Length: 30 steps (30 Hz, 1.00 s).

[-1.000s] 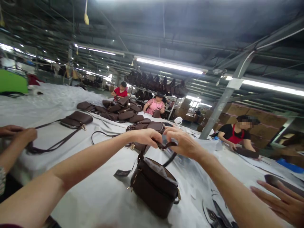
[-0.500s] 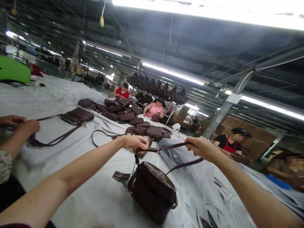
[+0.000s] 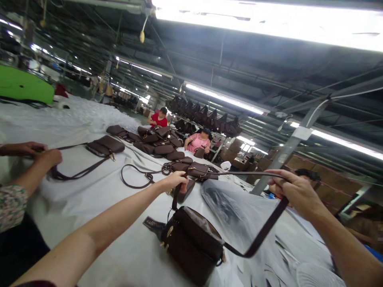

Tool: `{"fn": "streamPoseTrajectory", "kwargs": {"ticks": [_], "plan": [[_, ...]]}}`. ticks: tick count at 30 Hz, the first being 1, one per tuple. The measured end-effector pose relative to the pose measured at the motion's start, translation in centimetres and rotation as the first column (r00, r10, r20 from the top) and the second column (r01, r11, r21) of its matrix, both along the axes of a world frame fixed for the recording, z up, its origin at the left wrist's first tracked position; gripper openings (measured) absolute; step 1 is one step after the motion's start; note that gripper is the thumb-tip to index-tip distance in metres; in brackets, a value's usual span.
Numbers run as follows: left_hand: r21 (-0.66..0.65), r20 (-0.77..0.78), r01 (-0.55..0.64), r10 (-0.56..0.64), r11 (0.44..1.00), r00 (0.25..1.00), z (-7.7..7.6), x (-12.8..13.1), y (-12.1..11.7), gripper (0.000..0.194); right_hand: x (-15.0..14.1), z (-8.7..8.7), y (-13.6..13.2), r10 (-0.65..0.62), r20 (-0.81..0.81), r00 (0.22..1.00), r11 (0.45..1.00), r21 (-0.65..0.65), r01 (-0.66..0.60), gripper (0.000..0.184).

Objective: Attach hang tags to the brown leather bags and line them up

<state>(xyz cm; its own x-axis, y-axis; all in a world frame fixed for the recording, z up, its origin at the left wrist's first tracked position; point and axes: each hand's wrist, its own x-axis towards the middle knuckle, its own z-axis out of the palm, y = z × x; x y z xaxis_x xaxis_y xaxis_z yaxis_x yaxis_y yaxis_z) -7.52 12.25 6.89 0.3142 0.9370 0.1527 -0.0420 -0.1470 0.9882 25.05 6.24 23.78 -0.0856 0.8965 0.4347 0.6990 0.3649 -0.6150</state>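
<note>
A dark brown shoulder bag [image 3: 191,243] stands on the white-covered table in front of me, a black printed tag [image 3: 154,224] hanging at its left side. My left hand [image 3: 176,181] is closed on the bag's strap just above its left end. Farther along, my right hand [image 3: 291,191] grips the same strap [image 3: 236,173], which runs taut between the two hands. From the right hand the strap drops in a loop back to the bag's right side. Another brown bag partly shows behind my left hand.
At the left, a co-worker's hands [image 3: 44,153] hold the strap of another brown bag [image 3: 106,146]. A pile of brown bags [image 3: 161,139] lies farther back. Clear plastic sheeting [image 3: 227,203] covers the table to the right. Other people sit beyond, near a metal post [image 3: 287,147].
My right hand has moved right and toward me, drawing out a longer stretch of strap. The left hand keeps its hold near the bag. The view has shifted slightly.
</note>
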Motion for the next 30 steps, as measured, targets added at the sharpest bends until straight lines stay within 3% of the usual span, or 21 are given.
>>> {"fn": "streamPoseTrajectory", "kwargs": {"ticks": [2, 4, 7, 11, 15, 16, 18, 20, 22, 26, 30], "plan": [[-0.048, 0.031, 0.152, -0.151, 0.987, 0.988, 0.4, 0.3, -0.8, 0.019, 0.8, -0.4, -0.5, 0.078, -0.056, 0.995, 0.983, -0.164, -0.086, 0.040], [-0.146, 0.257, 0.231, -0.189, 0.962, 0.948, 1.2, 0.7, -0.6, 0.022, 1.3, -0.9, -1.1, 0.151, -0.069, 0.986, 0.928, -0.334, -0.165, 0.045], [-0.288, 0.599, 0.197, 0.016, 0.937, 0.800, 2.4, 0.4, 1.3, 0.031, 1.8, -2.3, -2.3, 0.244, -0.124, 0.962, 0.803, -0.530, -0.272, 0.046], [-0.371, 0.704, 0.015, 0.271, 0.928, 0.656, 2.0, -2.0, 4.1, 0.046, 1.2, -6.5, -3.9, 0.247, -0.217, 0.945, 0.646, -0.690, -0.327, 0.054], [-0.381, 0.765, -0.128, 0.391, 0.915, 0.512, 0.4, -4.8, 4.7, 0.043, 0.2, -11.2, -3.9, 0.314, -0.039, 0.948, 0.561, -0.798, -0.219, 0.063], [-0.372, 0.774, -0.147, 0.394, 0.917, 0.496, 0.2, -5.2, 4.5, 0.042, 0.1, -12.0, -3.6, 0.334, 0.014, 0.942, 0.556, -0.810, -0.186, 0.063], [-0.340, 0.782, -0.161, 0.374, 0.926, 0.498, 0.1, -5.5, 4.0, 0.038, 0.2, -12.3, -2.9, 0.313, 0.077, 0.947, 0.612, -0.778, -0.139, 0.063], [-0.288, 0.773, -0.132, 0.312, 0.948, 0.553, 0.6, -4.7, 3.3, 0.034, -0.4, -11.2, -2.2, 0.247, 0.075, 0.966, 0.714, -0.688, -0.129, 0.061], [-0.228, 0.733, -0.048, 0.204, 0.972, 0.649, 1.4, -3.0, 2.6, 0.025, -2.1, -9.3, -1.6, 0.233, 0.025, 0.972, 0.771, -0.614, -0.169, 0.058], [-0.155, 0.608, 0.158, -0.032, 0.975, 0.793, 2.7, 1.5, 1.0, 0.017, -8.6, -5.9, 0.0, 0.339, -0.165, 0.926, 0.736, -0.566, -0.370, 0.053], [-0.084, 0.535, 0.266, -0.182, 0.960, 0.825, 2.6, 3.3, 0.0, 0.027, -14.1, -5.5, 2.4, 0.366, -0.213, 0.906, 0.763, -0.488, -0.423, 0.051]]}}
